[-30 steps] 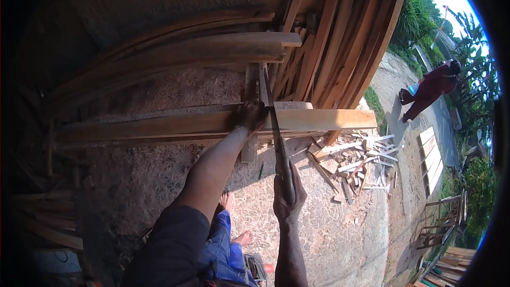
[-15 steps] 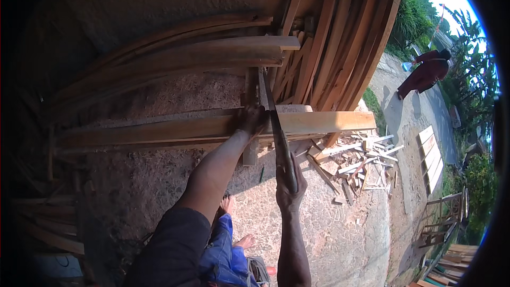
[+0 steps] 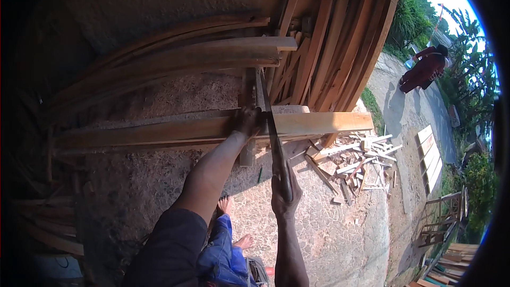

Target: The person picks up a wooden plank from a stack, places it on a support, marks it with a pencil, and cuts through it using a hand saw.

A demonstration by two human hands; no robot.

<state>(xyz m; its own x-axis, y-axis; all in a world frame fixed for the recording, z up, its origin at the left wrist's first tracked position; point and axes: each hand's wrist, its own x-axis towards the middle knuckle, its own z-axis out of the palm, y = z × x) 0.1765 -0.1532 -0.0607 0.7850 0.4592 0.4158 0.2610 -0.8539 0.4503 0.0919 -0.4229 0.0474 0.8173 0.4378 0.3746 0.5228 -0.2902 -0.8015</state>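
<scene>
A long wooden board (image 3: 313, 123) lies crosswise in front of me, its right end sunlit. My left hand (image 3: 247, 120) grips it from above, just left of the saw, its fingers deep in shadow. In my right hand (image 3: 286, 195) is the handle of a handsaw (image 3: 273, 134), held on the near side of the board. The narrow blade runs away from me across the board, its far end close to the stacked planks. Beneath the board stands an upright-looking wooden support (image 3: 247, 154).
Long planks (image 3: 180, 56) lie beyond the board, and tall timbers (image 3: 340, 42) lean at the back right. Offcuts (image 3: 361, 162) are heaped at the right. A green pencil-like stick (image 3: 260, 174) lies on the ground. A person (image 3: 425, 68) walks on the road.
My right hand has drawn the saw slightly toward me. My left hand stays on the board. The person on the road has shifted a little.
</scene>
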